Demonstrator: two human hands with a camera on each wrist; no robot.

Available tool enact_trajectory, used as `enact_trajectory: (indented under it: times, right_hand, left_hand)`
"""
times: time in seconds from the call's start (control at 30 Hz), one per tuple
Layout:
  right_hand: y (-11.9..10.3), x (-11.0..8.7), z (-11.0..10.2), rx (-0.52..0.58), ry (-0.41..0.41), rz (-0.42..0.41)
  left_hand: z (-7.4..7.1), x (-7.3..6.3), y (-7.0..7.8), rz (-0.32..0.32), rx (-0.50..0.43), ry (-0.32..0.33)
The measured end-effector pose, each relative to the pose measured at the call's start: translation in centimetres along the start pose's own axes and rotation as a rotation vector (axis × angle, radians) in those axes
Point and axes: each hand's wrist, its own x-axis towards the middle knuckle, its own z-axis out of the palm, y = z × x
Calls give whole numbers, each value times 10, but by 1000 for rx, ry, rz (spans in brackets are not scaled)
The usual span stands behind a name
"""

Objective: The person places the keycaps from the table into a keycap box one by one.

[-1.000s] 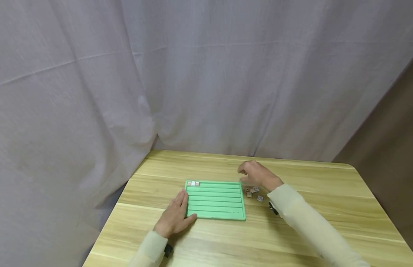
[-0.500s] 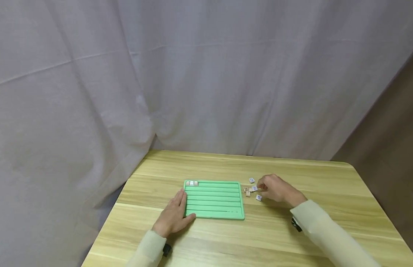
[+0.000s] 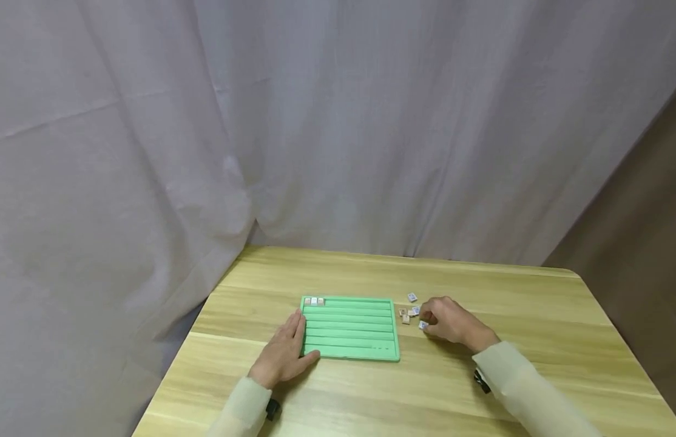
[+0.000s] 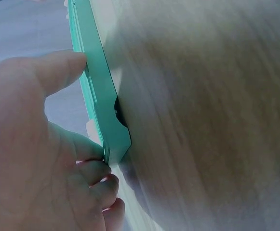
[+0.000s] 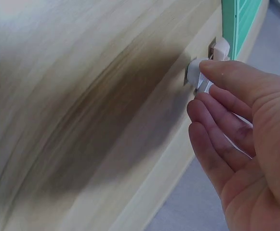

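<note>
The right hand (image 3: 452, 321) has dropped from above the loose tiles (image 3: 410, 311) onto the nearest one (image 3: 423, 325), pinching it just right of the green tray (image 3: 349, 351), whose left edge the flat left hand (image 3: 283, 355) steadies.

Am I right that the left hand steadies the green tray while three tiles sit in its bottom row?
Not quite: the three tiles sit in the top row, at its left end, as the head view shows. The left hand does steady the green tray.

My view: a pale wood-grain worktop (image 3: 327, 388) with rounded corners stands before a creased grey curtain (image 3: 316, 121); a brown wall (image 3: 644, 230) shows at right.
</note>
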Motion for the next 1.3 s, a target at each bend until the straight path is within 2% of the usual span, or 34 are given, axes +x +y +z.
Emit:
enact_trajectory:
  times: [0.23, 0.67, 0.93, 1.13, 1.3]
  right_hand:
    - [-4, 1, 11, -40, -33, 16]
    - [-3, 7, 11, -51, -31, 52]
    - [-9, 11, 10, -47, 10, 4]
    - [-13, 13, 6, -69, 43, -58]
    - [-13, 15, 3, -86, 62, -71]
  left_hand:
    - [6, -1, -2, -7, -17, -19]
    - [5, 1, -2, -1, -9, -5]
    - [2, -1, -3, 1, -2, 6]
    - [3, -2, -4, -5, -16, -10]
    - [3, -2, -4, -5, -29, -13]
